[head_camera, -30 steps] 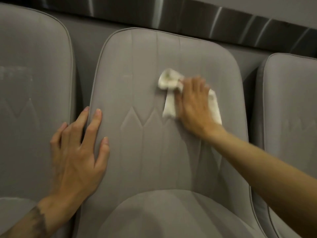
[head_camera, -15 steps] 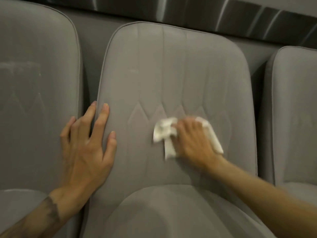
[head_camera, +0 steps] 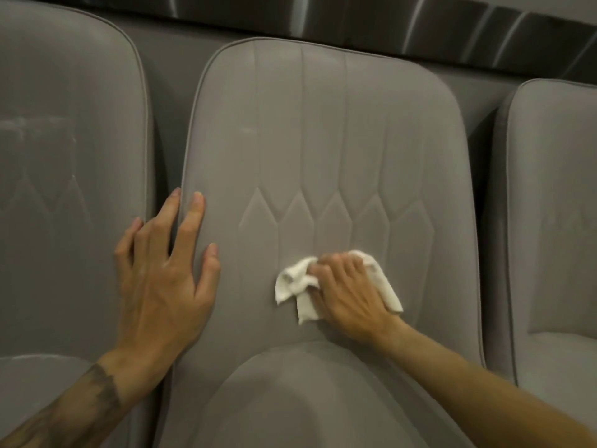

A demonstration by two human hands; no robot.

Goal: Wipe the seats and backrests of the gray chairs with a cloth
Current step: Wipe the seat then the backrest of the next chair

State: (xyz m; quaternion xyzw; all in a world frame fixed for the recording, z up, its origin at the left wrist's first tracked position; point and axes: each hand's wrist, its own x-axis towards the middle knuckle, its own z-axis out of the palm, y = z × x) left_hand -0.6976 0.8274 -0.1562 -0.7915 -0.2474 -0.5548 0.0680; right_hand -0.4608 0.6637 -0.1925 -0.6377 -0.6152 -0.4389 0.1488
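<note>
right grip (head_camera: pixel 349 292): closed on white cloth (head_camera: pixel 297 282), fingers curled over the bunch, pressing it against lower backrest of middle chair
left grip (head_camera: pixel 161 279): open, holds nothing, fingers straight and spread, flat on left edge of same backrest, well left of right grip, little finger over the gap toward left chair
middle chair (head_camera: pixel 323 140): gray, under both grips; vertical seams up top, diamond stitching just above right grip
left chair (head_camera: pixel 64 156): gray, just left of left grip; faint pale streaks on its backrest
right chair (head_camera: pixel 555 205): gray, well right of right grip, cut off by frame edge
wall band (head_camera: pixel 420 17): dark, shiny, far above both grips, behind chair tops
middle seat (head_camera: pixel 307 399): gray, rounded, just below right grip
white cloth: crumpled, touching backrest; ends stick out left and right of right grip
tattoo (head_camera: pixel 97 392): dark, on forearm below left grip
</note>
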